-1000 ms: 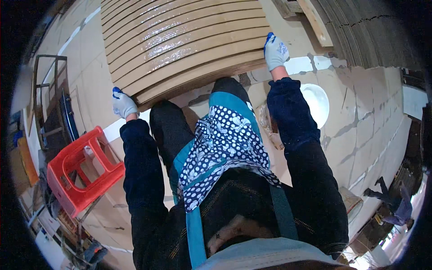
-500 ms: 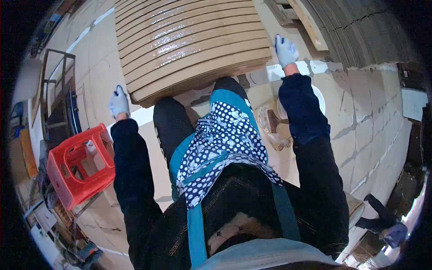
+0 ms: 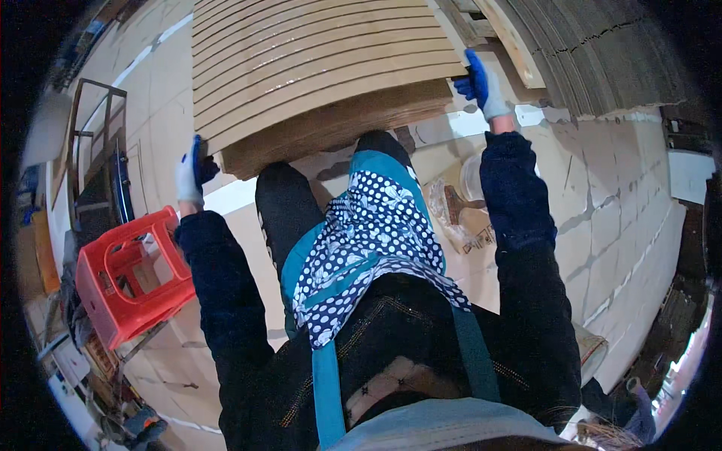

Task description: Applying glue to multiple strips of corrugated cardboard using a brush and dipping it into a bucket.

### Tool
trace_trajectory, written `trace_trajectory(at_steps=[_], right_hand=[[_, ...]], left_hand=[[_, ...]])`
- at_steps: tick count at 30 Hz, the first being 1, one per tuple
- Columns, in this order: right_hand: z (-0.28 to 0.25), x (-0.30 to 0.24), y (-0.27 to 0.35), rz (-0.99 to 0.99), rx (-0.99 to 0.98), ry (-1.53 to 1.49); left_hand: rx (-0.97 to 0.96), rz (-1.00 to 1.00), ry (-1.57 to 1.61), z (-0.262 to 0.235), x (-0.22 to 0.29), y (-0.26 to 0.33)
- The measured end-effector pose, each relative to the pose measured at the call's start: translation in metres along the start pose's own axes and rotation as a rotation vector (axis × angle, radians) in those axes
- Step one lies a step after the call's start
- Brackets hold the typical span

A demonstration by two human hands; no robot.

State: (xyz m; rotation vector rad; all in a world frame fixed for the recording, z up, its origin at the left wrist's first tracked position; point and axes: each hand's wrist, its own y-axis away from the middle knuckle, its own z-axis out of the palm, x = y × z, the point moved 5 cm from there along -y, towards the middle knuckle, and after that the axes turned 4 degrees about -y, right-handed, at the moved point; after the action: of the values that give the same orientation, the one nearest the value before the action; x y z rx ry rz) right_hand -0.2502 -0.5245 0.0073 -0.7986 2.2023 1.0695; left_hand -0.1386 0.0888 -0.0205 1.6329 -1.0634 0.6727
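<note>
Board stack (image 3: 323, 68) lifted higher; left hand (image 3: 192, 171), right hand (image 3: 481, 84) gripping opposite edges.

Board stack (image 3: 316, 68) apparently lifted nearer; red crate (image 3: 128, 274) now below left hand (image 3: 192, 171).

Red crate (image 3: 131, 274) on cardboard-covered floor (image 3: 624, 218)

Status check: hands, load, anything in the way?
Left hand and right hand grip opposite ends of the cardboard stack. Red crate at left, apart from it.
</note>
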Motion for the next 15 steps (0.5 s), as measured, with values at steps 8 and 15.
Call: trace_trajectory(at_steps=[8,15], right_hand=[[0.046,0.043,-0.030,-0.420,0.771,-0.023],[0.050,0.013,-0.034,-0.240,0.657,0.411]], left_hand=[[0.862,0.460,0.020,0.038,-0.058,-0.017],[0.837,0.130,-0.601,0.056,-0.013,0.003]])
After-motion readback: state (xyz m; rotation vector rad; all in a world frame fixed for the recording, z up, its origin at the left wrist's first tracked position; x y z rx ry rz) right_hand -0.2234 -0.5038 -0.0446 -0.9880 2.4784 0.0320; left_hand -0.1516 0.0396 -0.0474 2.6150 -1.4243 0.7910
